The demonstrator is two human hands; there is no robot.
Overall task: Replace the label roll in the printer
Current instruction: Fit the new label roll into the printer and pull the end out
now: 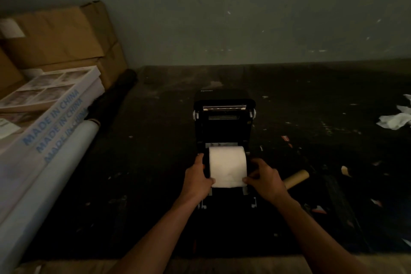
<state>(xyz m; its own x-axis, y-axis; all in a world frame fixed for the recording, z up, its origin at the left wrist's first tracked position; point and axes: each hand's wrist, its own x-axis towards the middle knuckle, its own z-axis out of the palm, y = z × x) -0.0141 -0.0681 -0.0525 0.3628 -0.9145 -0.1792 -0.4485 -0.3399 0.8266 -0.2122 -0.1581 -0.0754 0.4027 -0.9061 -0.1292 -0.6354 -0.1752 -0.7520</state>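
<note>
A black label printer (224,122) stands on a dark floor with its lid swung up and back. A white label roll (227,165) lies across its open bay. My left hand (198,179) grips the roll's left end and lower edge. My right hand (263,177) holds the right end, thumb on the loose front edge of the paper. An empty brown cardboard core (297,178) lies on the floor just right of my right hand.
Cardboard boxes (55,38) and white printed cartons (44,118) are stacked at the left, with a pale tube (55,176) and a dark roll (115,93) leaning beside them. Crumpled white paper (395,118) and small scraps litter the floor at the right. A wall rises behind.
</note>
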